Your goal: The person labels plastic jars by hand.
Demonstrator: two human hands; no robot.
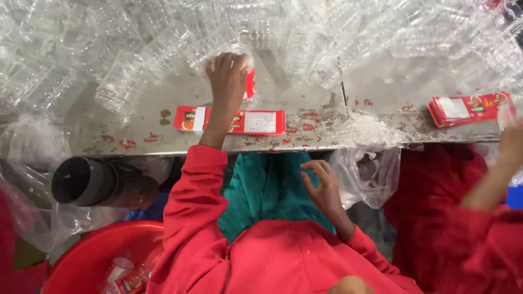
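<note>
1. Head view: the left hand (pixel 227 76) reaches out over the worktop (pixel 305 103), its fingers closed round a clear plastic jar (pixel 246 69) that carries a red label on its side.
2. That jar lies at the near edge of a large heap of clear plastic jars (pixel 338 38), which covers the far part of the worktop from side to side.
3. The right hand (pixel 322 185) hangs below the worktop's front edge, above the lap, fingers loosely curled and half open, holding nothing.
4. A stack of red labels (pixel 256 122) lies flat on the worktop just behind its front edge, partly crossed by the left forearm.
5. A second stack of red labels (pixel 469 108) lies well apart at the right end of the worktop.
6. Both arms wear red sleeves; a green cloth (pixel 267 188) shows between them under the worktop.
7. A crumpled clear plastic bag (pixel 370 169) hangs over the front edge, just right of the right hand.
8. A dark pipe (pixel 92 182) sticks out under the worktop at the left, and below it a red tub (pixel 92 256) holds a few labelled jars.
9. Another person's hand (pixel 512 144), blurred, is raised at the far right beside the second stack.
</note>
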